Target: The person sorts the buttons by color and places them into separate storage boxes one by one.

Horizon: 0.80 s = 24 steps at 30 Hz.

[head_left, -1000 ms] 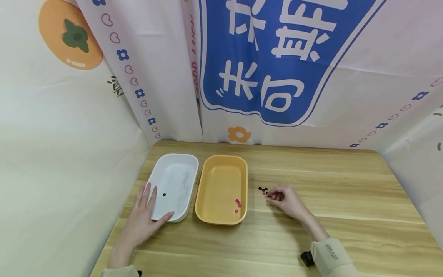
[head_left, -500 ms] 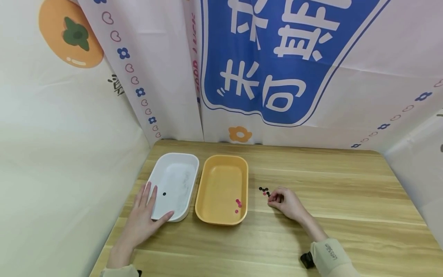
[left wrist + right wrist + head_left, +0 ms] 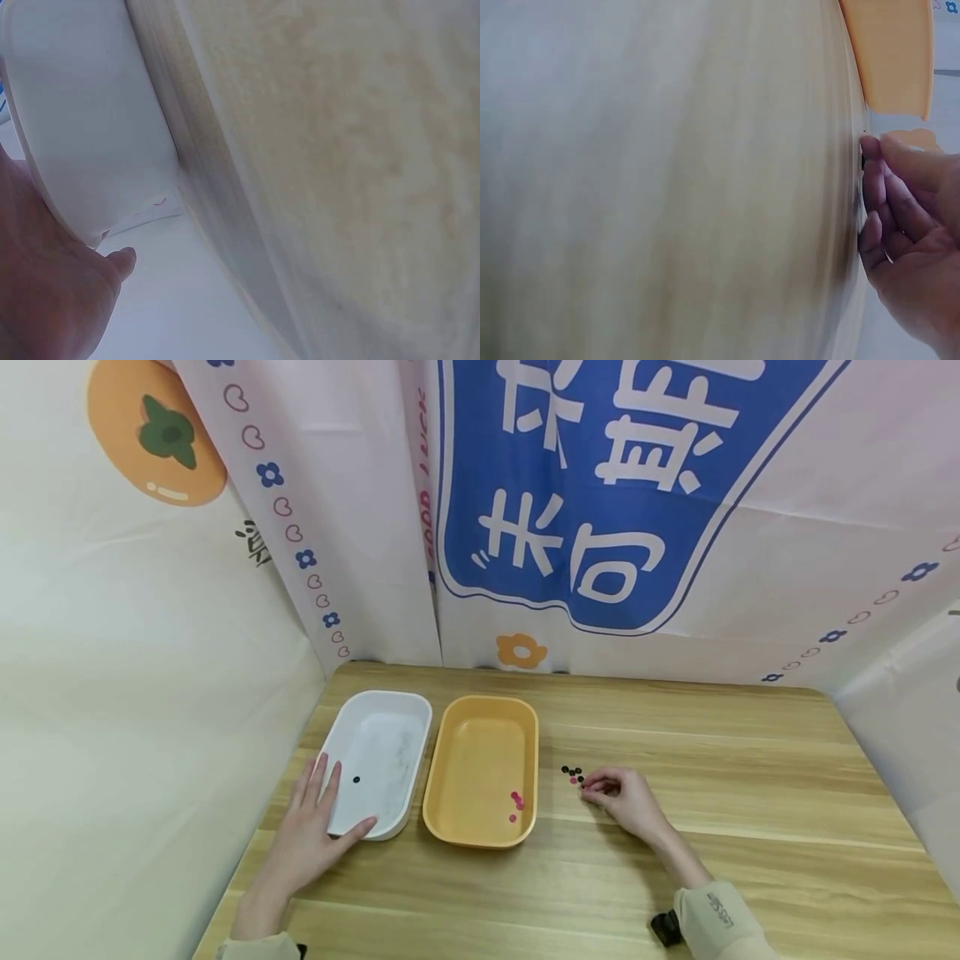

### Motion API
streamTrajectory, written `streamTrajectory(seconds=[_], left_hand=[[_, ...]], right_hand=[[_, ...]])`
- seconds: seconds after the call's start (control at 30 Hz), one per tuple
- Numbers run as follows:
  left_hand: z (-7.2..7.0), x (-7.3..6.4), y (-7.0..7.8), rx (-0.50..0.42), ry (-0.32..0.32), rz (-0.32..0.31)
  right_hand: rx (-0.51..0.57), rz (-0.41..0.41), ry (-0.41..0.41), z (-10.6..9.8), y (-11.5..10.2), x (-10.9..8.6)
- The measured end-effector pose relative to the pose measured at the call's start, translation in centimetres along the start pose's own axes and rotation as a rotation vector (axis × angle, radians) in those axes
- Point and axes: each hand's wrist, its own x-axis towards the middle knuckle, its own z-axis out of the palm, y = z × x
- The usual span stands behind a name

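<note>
My left hand (image 3: 303, 831) lies spread over the left and near rim of the white tray (image 3: 382, 823), its thumb at the near right corner. One black button (image 3: 356, 779) lies in that tray. Right of the orange tray (image 3: 480, 842), my right hand (image 3: 628, 802) is low at the table, thumb and index finger pinching a small pink button, mostly hidden by the fingertips. Just left of those fingers lie several black buttons (image 3: 572, 772) and a pink button (image 3: 573, 781). In the right wrist view the thumb and index fingertips (image 3: 871, 146) meet; the other fingers are curled.
Several pink buttons (image 3: 517, 802) lie in the near right part of the orange tray. The trays stand side by side on the wooden table (image 3: 750, 777). A printed curtain (image 3: 360, 527) hangs behind the table and along its sides.
The right thumb and index finger have closed over the pink button that lay apart at the near edge of the pile. The left hand stays on the white tray.
</note>
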Motion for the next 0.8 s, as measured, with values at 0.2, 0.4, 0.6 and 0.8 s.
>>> streamTrajectory(seconds=[0.2,0.4,0.6,0.8], left_hand=[[0.1,0.0,-0.1,-0.001,0.003,0.002],[0.2,0.0,-0.1,0.003,0.009,0.004],[0.2,0.0,-0.1,0.007,0.015,0.007],[0.3,-0.1,-0.2,0.0,0.009,0.002]], right_hand=[[0.002,-0.021,-0.001,0.2,-0.5,-0.3],[-0.014,-0.048,0.028,0.4,-1.8,-0.5],[-0.058,-0.161,0.112,0.4,-3.6,-0.5],[-0.013,-0.231,0.195,0.5,-5.8,-0.2]])
